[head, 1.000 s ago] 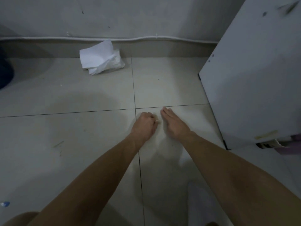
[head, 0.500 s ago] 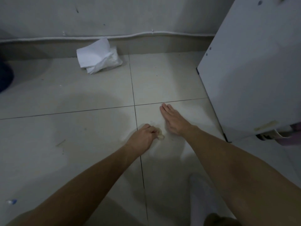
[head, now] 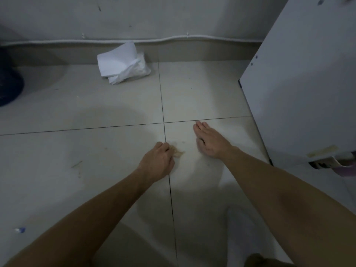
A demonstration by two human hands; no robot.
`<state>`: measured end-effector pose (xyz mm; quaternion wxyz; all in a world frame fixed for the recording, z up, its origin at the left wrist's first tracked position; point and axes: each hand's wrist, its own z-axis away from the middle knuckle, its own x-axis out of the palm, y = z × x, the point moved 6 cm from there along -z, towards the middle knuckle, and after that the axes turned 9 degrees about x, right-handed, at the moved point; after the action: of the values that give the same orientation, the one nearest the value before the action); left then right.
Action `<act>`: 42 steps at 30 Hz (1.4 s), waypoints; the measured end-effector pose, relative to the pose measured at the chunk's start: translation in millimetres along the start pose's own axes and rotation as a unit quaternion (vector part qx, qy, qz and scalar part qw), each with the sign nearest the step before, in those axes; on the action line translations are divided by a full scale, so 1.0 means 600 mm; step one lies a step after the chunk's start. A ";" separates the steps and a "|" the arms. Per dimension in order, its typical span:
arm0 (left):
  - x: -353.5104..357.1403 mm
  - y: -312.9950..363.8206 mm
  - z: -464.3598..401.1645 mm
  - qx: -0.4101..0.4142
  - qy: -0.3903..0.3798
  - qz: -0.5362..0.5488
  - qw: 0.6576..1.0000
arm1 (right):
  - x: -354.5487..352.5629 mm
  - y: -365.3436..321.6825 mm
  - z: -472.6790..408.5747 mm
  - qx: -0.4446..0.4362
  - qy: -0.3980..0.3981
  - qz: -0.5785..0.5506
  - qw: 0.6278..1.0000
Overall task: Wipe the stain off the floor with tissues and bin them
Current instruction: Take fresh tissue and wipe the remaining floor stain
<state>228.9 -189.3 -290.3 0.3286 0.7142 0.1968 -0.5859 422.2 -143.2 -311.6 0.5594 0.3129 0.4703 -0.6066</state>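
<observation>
The left hand (head: 158,160) is closed around a small crumpled tissue (head: 178,153), brownish and soiled, and presses it on the tiled floor (head: 96,151) beside the grout cross. A faint stain (head: 181,142) lies just beyond it. The right hand (head: 210,140) rests open and flat on the floor, holding nothing. The tissue looks soft, light and probably damp, so it may tear; it is better to pinch the whole wad. A pack of clean tissues (head: 123,64) lies near the wall.
</observation>
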 end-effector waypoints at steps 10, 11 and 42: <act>0.008 0.032 0.014 0.064 0.055 0.002 0.996 | 0.032 -0.044 -0.010 -0.012 -0.085 0.070 0.994; 0.008 0.035 0.013 0.059 0.055 0.004 0.997 | 0.032 -0.044 -0.010 -0.013 -0.087 0.066 0.994; -0.032 -0.002 0.166 -0.011 -0.070 0.018 0.997 | 0.019 -0.065 -0.003 0.008 -0.122 0.099 0.988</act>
<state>153.0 -256.1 -281.6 0.3594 0.6714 0.1669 -0.6262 381.9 -148.6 -314.2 0.6677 0.2859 0.3604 -0.5853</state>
